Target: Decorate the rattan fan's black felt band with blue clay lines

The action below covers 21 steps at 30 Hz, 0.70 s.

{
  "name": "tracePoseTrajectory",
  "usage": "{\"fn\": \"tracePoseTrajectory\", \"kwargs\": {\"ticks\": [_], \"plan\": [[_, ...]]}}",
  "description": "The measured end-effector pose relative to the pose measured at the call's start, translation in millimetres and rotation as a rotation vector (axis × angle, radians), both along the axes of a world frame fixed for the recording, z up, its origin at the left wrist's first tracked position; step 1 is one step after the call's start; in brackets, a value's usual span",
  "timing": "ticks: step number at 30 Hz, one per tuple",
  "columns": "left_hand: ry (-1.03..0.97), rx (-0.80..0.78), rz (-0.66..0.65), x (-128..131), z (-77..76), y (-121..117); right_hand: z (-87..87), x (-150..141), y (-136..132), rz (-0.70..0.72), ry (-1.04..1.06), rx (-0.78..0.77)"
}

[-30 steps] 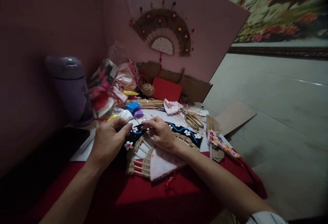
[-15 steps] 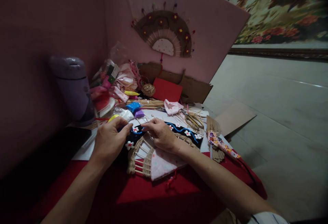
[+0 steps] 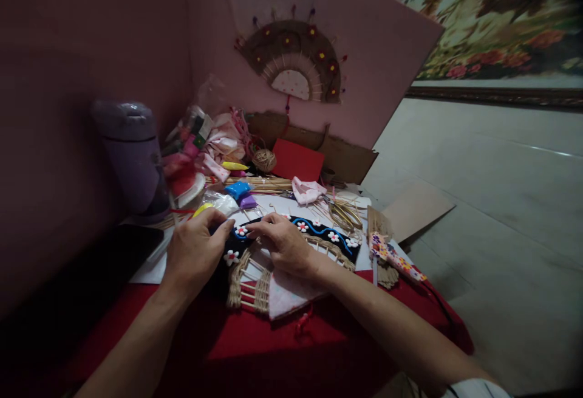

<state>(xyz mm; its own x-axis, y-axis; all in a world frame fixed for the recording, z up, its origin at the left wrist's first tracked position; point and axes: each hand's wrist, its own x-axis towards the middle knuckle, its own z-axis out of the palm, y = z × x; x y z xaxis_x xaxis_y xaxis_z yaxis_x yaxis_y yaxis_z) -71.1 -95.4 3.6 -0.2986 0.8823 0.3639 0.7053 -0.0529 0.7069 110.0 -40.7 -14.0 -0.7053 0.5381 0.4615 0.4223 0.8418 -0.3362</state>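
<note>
A half-round fan (image 3: 260, 291) of sticks and woven cord lies before me, with a polka-dot cloth centre and a black outer band. White clay flowers (image 3: 231, 257) with red centres and a wavy blue clay strip (image 3: 319, 228) decorate the band. My left hand (image 3: 198, 249) is at the band's left end, thumb and index finger pinched; whatever they hold is too small to make out. Over the fan is my right hand (image 3: 289, 245), fingers stretched left, tips at the blue strip beside a flower. Its palm hides part of the fan.
Behind the fan lie scissors (image 3: 345, 214), blue clay packet (image 3: 237, 189), twine ball (image 3: 263, 160), red card (image 3: 298, 160) and thin sticks. A purple bottle (image 3: 132, 155) stands left; a flowered strip (image 3: 396, 256) lies right. Another fan (image 3: 291, 58) hangs on the pink board.
My right hand's fingertips have shifted slightly left and down along the band, uncovering more of the flowers to their right. My left hand has hardly moved.
</note>
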Motion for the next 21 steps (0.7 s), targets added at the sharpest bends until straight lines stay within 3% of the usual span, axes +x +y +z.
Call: {"fn": "tracePoseTrajectory", "kwargs": {"ticks": [14, 21], "plan": [[0.263, -0.152, 0.136, 5.6, 8.2, -7.6, 6.0, -5.2, -6.8, 0.009, -0.045, -0.024], [0.3, -0.179, 0.152, 3.3, 8.7, -7.7, 8.5, -9.4, -9.8, 0.0, -0.034, -0.02]]}}
